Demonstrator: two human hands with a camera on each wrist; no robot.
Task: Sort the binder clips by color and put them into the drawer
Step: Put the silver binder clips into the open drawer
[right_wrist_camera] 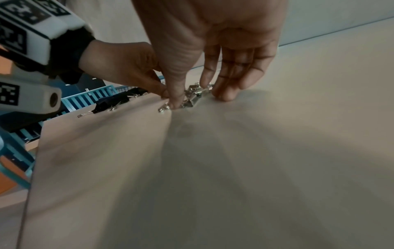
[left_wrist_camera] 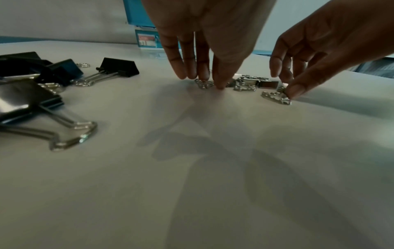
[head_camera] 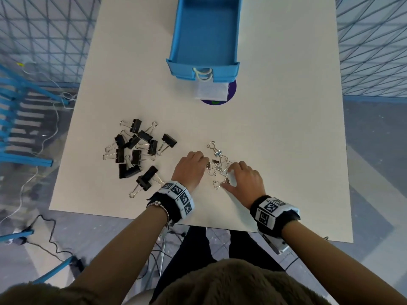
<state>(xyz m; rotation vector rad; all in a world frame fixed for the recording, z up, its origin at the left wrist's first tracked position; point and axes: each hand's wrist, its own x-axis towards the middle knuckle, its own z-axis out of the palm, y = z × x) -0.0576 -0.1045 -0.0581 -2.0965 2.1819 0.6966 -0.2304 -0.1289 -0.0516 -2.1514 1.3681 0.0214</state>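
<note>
A pile of black binder clips [head_camera: 136,150] [left_wrist_camera: 119,67] lies on the left of the white table [head_camera: 286,128]. Several small silver clips [head_camera: 220,166] [left_wrist_camera: 245,84] [right_wrist_camera: 194,96] lie in a loose cluster at the centre. My left hand [head_camera: 203,160] [left_wrist_camera: 208,80] stands at the cluster's left end, thumb and fingertips pinching one silver clip's wire handle. My right hand [head_camera: 229,178] [right_wrist_camera: 198,101] brackets the right end, thumb pressing a clip's near side, fairly straight fingers touching the table beyond. The blue drawer [head_camera: 202,69] stands open and holds nothing at the far centre.
A white tag on a purple disc [head_camera: 211,91] lies just before the drawer front. Blue slatted furniture [head_camera: 22,128] and cables are on the floor to the left. The table's near edge [head_camera: 198,225] runs under my wrists.
</note>
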